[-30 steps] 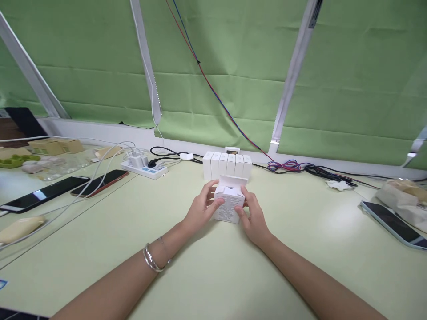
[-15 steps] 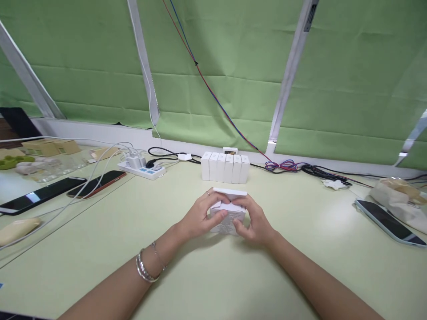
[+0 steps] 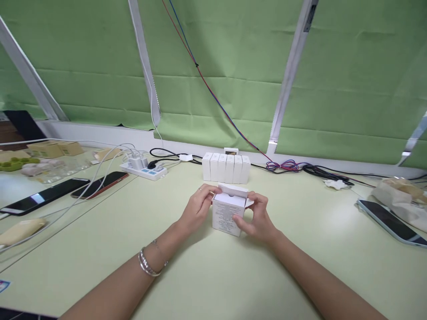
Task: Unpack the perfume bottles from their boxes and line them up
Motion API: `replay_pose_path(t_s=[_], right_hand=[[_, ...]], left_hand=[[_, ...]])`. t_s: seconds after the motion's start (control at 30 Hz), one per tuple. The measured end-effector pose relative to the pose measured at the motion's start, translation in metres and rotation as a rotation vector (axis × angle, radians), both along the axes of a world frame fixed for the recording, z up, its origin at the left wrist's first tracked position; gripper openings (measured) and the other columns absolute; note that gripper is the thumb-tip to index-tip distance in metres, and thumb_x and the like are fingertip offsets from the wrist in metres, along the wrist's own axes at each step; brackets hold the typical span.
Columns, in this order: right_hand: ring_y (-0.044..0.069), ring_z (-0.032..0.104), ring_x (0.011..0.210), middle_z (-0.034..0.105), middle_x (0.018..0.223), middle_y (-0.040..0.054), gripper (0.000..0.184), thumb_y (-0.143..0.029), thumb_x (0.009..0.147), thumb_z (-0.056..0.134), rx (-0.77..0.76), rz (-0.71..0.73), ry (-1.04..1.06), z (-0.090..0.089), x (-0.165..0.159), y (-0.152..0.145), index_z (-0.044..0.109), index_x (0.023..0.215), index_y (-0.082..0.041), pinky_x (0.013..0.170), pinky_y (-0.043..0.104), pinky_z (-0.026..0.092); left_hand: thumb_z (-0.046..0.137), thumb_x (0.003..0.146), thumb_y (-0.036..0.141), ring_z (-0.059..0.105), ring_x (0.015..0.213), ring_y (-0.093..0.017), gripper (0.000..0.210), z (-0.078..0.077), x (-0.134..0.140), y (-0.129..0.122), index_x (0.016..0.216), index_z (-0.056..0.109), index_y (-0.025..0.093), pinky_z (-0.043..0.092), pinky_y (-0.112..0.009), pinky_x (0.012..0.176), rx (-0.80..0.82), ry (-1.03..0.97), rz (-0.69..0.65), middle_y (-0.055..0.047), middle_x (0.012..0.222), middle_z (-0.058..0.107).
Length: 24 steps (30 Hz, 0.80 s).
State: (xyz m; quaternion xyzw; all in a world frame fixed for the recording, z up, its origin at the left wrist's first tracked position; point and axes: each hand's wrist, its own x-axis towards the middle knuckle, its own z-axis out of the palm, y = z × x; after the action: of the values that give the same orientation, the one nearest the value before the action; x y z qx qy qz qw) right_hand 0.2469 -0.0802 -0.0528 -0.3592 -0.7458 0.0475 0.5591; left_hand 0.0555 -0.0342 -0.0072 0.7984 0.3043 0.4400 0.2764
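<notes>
Work on a white box (image 3: 227, 220) is occupying the left hand (image 3: 196, 208) and the right hand (image 3: 257, 217). The box is standing upright on the tabletop (image 3: 227, 275), just in front of a row of white cartons (image 3: 226, 170), its printed face showing on the near side. Its lid flap (image 3: 233, 190) is standing raised along the far edge, and a side flap (image 3: 249, 203) is jutting out on the right.

The right hand is pinching the box by that corner, its thumb lying on the printed face and its fingers curling beside the side flap. The left hand is resting bent fingers at the lid flap's left end; with the contact partly hidden, I cannot tell whether it is pinching the card or only touching it.

Handling the top flaps is, in my judgement, the step in hand; the next move is calling for a steady right-hand hold and a light left touch, sparing the thin card. Pale card is covering much of the box's top, no separate contents showing. The cartons are standing closed, concealing anything inside.
</notes>
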Motion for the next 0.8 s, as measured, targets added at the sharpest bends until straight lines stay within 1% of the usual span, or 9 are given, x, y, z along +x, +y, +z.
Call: replay_pose_path(t_s=[0.07, 0.13, 0.23, 0.3, 0.4, 0.47, 0.6, 0.7, 0.8], right_hand=[[0.018, 0.053, 0.087, 0.045, 0.101, 0.0073, 0.045, -0.022, 0.076, 0.057, 0.041, -0.008, 0.035, -0.0026, -0.0015, 0.0019, 0.020, 0.103, -0.027, 0.061, 0.031, 0.050], [0.019, 0.054, 0.086, 0.046, 0.105, 0.0088, 0.043, -0.020, 0.078, 0.056, 0.111, -0.037, -0.016, -0.0034, -0.0017, 0.0034, 0.021, 0.102, -0.027, 0.062, 0.032, 0.050], [0.019, 0.056, 0.086, 0.048, 0.107, 0.0091, 0.040, -0.018, 0.081, 0.054, 0.227, -0.085, -0.168, -0.0033, 0.0002, 0.0058, 0.022, 0.104, -0.029, 0.064, 0.035, 0.050], [0.020, 0.057, 0.085, 0.049, 0.106, 0.0095, 0.046, -0.018, 0.082, 0.054, 0.263, -0.123, -0.204, -0.0031, 0.0017, 0.0074, 0.020, 0.111, -0.030, 0.065, 0.037, 0.050], [0.021, 0.056, 0.083, 0.052, 0.103, 0.0104, 0.064, -0.020, 0.081, 0.055, 0.250, -0.144, -0.172, -0.0027, 0.0027, 0.0087, 0.011, 0.127, -0.027, 0.066, 0.039, 0.050], [0.021, 0.056, 0.082, 0.054, 0.099, 0.0103, 0.072, -0.020, 0.082, 0.054, 0.226, -0.138, -0.180, -0.0027, 0.0028, 0.0088, 0.004, 0.134, -0.024, 0.067, 0.040, 0.050], [0.022, 0.056, 0.083, 0.055, 0.101, 0.0121, 0.077, -0.023, 0.083, 0.054, 0.240, -0.174, -0.233, -0.0035, 0.0023, 0.0085, 0.001, 0.138, -0.022, 0.066, 0.039, 0.051], [0.023, 0.056, 0.084, 0.057, 0.101, 0.0114, 0.079, -0.022, 0.082, 0.054, 0.221, -0.154, -0.253, -0.0031, 0.0012, 0.0078, 0.000, 0.140, -0.022, 0.067, 0.039, 0.051], [0.022, 0.056, 0.082, 0.059, 0.100, 0.0096, 0.082, -0.020, 0.080, 0.055, 0.173, -0.138, -0.245, -0.0012, -0.0008, 0.0061, 0.000, 0.140, -0.021, 0.068, 0.038, 0.050]], left_hand=[[0.028, 0.088, 0.024, 0.053, 0.087, -0.018, 0.030, -0.0016, -0.0017, 0.0028, 0.098, 0.056, 0.020, 0.046, -0.030, 0.072, 0.044, 0.025, -0.017, -0.006, 0.096, 0.054], [0.028, 0.089, 0.026, 0.052, 0.091, -0.019, 0.032, -0.0023, -0.0034, 0.0040, 0.104, 0.056, 0.020, 0.046, -0.031, 0.076, 0.092, 0.029, -0.035, -0.007, 0.100, 0.054], [0.037, 0.088, 0.031, 0.049, 0.095, -0.019, 0.031, -0.0019, -0.0046, 0.0034, 0.115, 0.049, 0.021, 0.045, -0.031, 0.078, 0.154, 0.066, -0.048, -0.007, 0.106, 0.051], [0.043, 0.087, 0.031, 0.048, 0.098, -0.020, 0.032, -0.0015, -0.0044, 0.0027, 0.117, 0.048, 0.022, 0.046, -0.030, 0.077, 0.187, 0.106, -0.063, -0.007, 0.106, 0.049], [0.046, 0.086, 0.031, 0.046, 0.100, -0.020, 0.024, -0.0011, -0.0035, 0.0026, 0.107, 0.052, 0.022, 0.046, -0.029, 0.078, 0.223, 0.158, -0.096, -0.007, 0.105, 0.047], [0.048, 0.085, 0.031, 0.046, 0.099, -0.020, 0.023, -0.0008, -0.0033, 0.0026, 0.105, 0.053, 0.022, 0.046, -0.031, 0.079, 0.237, 0.200, -0.096, -0.007, 0.104, 0.046], [0.053, 0.081, 0.030, 0.044, 0.102, -0.023, 0.031, 0.0010, -0.0030, 0.0001, 0.111, 0.051, 0.024, 0.044, -0.035, 0.085, 0.302, 0.291, -0.112, -0.007, 0.103, 0.044], [0.053, 0.079, 0.023, 0.044, 0.101, -0.022, 0.027, 0.0023, -0.0018, -0.0032, 0.107, 0.051, 0.023, 0.045, -0.035, 0.085, 0.314, 0.316, -0.097, -0.007, 0.105, 0.041], [0.052, 0.076, 0.015, 0.043, 0.104, -0.022, 0.031, 0.0021, -0.0003, -0.0058, 0.106, 0.049, 0.022, 0.044, -0.036, 0.087, 0.344, 0.327, -0.067, -0.007, 0.109, 0.039]])
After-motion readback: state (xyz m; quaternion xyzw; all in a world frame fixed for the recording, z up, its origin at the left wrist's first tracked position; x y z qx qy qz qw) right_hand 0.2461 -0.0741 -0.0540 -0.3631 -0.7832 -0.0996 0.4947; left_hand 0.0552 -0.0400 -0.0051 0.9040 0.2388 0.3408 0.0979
